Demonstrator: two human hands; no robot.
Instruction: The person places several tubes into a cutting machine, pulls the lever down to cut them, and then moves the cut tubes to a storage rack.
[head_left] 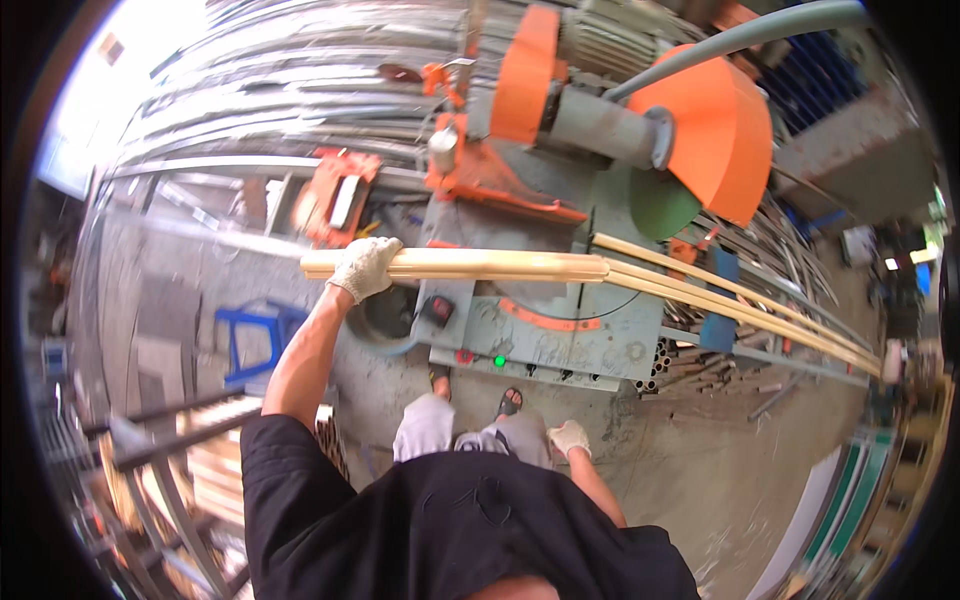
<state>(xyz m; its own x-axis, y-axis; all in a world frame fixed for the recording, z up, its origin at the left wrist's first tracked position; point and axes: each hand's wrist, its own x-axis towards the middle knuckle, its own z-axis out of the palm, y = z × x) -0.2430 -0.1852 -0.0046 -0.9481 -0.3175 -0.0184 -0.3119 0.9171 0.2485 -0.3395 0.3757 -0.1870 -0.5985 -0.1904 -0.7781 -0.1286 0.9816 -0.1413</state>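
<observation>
My left hand (pixel 366 268), in a white knit glove, is closed around a bundle of cream-coloured tubes (pixel 480 264) near their left end. The bundle lies level across the grey table of a cut-off saw (pixel 560 330). At its right end it meets longer cream tubes (pixel 740 305), which run off to the far right. A green disc (pixel 662 205) shows under the saw's orange guard (pixel 715 130), just behind the tubes. My right hand (pixel 570 438), also gloved, hangs beside my right leg, away from the table. Its fingers look loose, and nothing shows in them.
Along the table's front edge is a row of controls with a lit green button (pixel 499 361). An orange clamp (pixel 515 200) stands behind the bundle. A blue stool (pixel 255 335) is on the floor at left. Metal lengths (pixel 290 110) fill the back; cut tubes (pixel 655 370) are stacked right.
</observation>
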